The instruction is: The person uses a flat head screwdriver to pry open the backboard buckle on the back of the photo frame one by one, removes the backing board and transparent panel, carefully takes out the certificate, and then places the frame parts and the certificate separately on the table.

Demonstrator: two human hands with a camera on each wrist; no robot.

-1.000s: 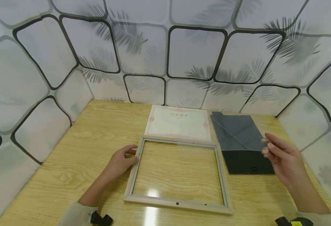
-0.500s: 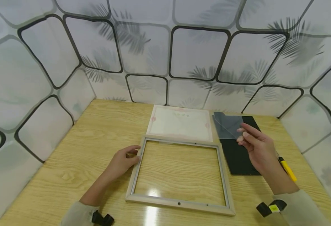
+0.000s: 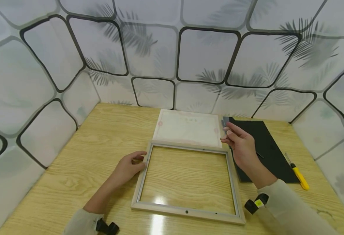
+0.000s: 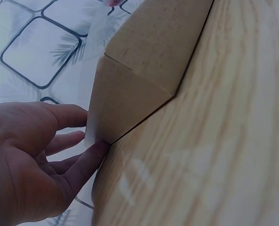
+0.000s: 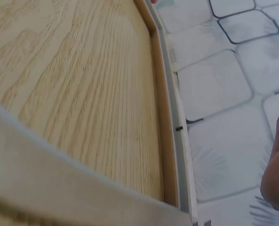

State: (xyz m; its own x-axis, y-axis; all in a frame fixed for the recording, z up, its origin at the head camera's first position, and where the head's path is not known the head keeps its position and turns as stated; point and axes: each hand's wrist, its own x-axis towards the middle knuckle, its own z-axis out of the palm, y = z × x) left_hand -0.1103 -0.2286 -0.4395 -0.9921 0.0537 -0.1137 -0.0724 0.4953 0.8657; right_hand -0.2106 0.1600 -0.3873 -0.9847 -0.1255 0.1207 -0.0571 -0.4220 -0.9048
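Note:
The empty picture frame [image 3: 186, 213], pale with a grey inner edge, lies flat on the table. My left hand [image 3: 127, 168] grips its left side; in the left wrist view the thumb and forefinger of that hand [image 4: 31, 160] meet the frame's outer edge [image 4: 130, 94]. Beyond the frame, my right hand [image 3: 242, 148] pinches a thin, see-through grey plastic sheet [image 3: 225, 121], mostly hard to make out, beside the certificate's right edge. Only part of this hand [image 5: 275, 174] shows in the right wrist view, above the frame's side [image 5: 167, 113]. The white certificate [image 3: 186, 127] looks hazy, its lettering faint.
A black backing board [image 3: 270, 147] lies right of the frame, partly behind my right forearm. A yellow-handled tool like a screwdriver [image 3: 301, 178] rests by its right edge. Patterned walls [image 3: 151, 52] close in the wooden table [image 3: 107, 130] at the back and sides.
My right hand has moved left across the black board, drawing the see-through sheet with it. More of the board and the yellow-handled tool now show. My left hand stays on the frame.

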